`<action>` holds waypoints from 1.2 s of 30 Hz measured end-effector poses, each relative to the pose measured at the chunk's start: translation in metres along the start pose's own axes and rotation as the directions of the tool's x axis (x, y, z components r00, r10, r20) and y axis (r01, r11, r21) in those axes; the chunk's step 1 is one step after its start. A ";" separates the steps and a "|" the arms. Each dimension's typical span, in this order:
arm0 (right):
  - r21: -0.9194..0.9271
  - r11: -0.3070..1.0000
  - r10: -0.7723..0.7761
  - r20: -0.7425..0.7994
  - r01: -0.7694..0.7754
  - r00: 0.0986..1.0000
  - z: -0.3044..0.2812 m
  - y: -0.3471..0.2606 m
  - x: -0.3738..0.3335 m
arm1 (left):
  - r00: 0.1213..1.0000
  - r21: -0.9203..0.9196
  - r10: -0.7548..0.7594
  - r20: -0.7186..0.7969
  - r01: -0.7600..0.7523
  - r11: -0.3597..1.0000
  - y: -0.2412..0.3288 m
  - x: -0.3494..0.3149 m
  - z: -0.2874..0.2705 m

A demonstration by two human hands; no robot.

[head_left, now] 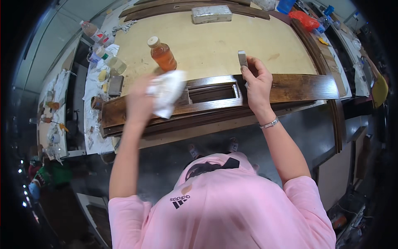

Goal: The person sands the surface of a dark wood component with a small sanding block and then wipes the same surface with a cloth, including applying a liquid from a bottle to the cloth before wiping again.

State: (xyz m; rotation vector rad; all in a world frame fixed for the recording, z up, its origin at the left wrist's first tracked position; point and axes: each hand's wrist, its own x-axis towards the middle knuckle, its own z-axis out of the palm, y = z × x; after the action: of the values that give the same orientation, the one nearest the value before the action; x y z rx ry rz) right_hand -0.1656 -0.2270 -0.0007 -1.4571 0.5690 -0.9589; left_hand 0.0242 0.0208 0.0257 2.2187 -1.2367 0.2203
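My left hand [140,97], smeared by motion, is closed on a white cloth [168,93] over the left part of a glossy dark brown wooden board [290,87]. The board has a rectangular cutout near its middle and lies on similar dark boards. Right of the cutout, my right hand [259,83] pinches a small grey block [242,59] with a pale top end, held upright above the board's far edge. A bottle of amber liquid [163,56] with a white cap stands just beyond the cloth. Part of the board under the cloth is hidden.
A pale worktop [199,37] extends behind the board, bearing a plastic-wrapped block [212,14]. More dark strips [317,50] lie along its right and far sides. Clear bottles [112,62] and a dark block [115,85] sit at left. A red bag [304,20] is far right.
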 end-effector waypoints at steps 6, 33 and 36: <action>0.013 0.999 -0.034 0.034 0.034 0.999 0.002 0.004 0.002 | 0.953 0.082 0.301 -0.026 -0.298 0.951 0.045 -0.028 0.006; 0.009 1.000 -0.005 0.064 0.005 0.998 0.002 0.003 -0.001 | 0.919 0.088 -0.236 0.315 0.220 0.972 0.034 -0.016 -0.028; -0.016 1.000 -0.011 0.063 0.012 0.998 0.004 0.002 -0.001 | 0.892 0.081 -0.264 0.367 0.252 0.964 0.032 -0.012 -0.033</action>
State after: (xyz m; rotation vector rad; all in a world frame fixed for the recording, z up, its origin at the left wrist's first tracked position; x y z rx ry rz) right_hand -0.1623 -0.2243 -0.0026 -1.5011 0.5233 -0.9157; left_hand -0.0044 0.0356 0.0606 2.5008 -1.1081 -0.3084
